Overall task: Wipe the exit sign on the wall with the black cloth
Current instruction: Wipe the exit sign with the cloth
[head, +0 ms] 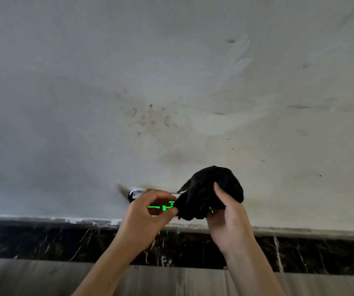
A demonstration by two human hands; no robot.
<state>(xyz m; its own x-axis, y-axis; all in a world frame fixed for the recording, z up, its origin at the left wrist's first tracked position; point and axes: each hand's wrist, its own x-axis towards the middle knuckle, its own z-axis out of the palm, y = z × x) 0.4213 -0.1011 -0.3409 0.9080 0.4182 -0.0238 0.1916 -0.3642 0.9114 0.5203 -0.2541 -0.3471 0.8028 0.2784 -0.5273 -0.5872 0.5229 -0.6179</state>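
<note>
Low on wall (171,82), both hands grip black cloth (206,193) over exit sign (161,207): right hand (229,221) clutching the bunch, left hand (148,212) pinching its edge; bare wall above.

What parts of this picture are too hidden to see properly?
Head view, the only one:
- Exit sign: mostly covered by the left hand and the black cloth; only green glowing bits and its left end show, so its wording cannot be read.
- Right hand: its fingers are tucked behind the cloth.
- Both forearms: cut off by the bottom edge.
- Whether the cloth touches the sign: cannot tell.
</note>
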